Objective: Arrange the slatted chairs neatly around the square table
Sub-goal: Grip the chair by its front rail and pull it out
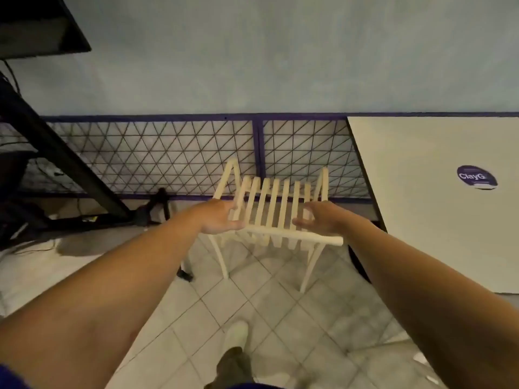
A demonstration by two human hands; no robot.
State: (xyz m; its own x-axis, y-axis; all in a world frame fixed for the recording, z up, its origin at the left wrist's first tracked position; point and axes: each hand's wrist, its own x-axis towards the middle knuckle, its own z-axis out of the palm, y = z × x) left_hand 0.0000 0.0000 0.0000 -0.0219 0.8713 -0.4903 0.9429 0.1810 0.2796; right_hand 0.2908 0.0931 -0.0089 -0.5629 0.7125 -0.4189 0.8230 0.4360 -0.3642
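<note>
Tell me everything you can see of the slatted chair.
The chair is cream, seemingly painted wood, seen from behind and above. Its back is a row of upright slats under a rounded top rail, with a slatted seat and sloping armrests beyond. Thin legs splay onto the tiled floor; it stands upright, facing the mesh fence, just left of the white table. The left hand and right hand are open at the top rail's ends, fingers spread; whether they touch it is unclear.

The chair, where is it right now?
In the head view, the chair stands mid-frame on the tiled floor, just left of the white table and before the metal fence.
</note>
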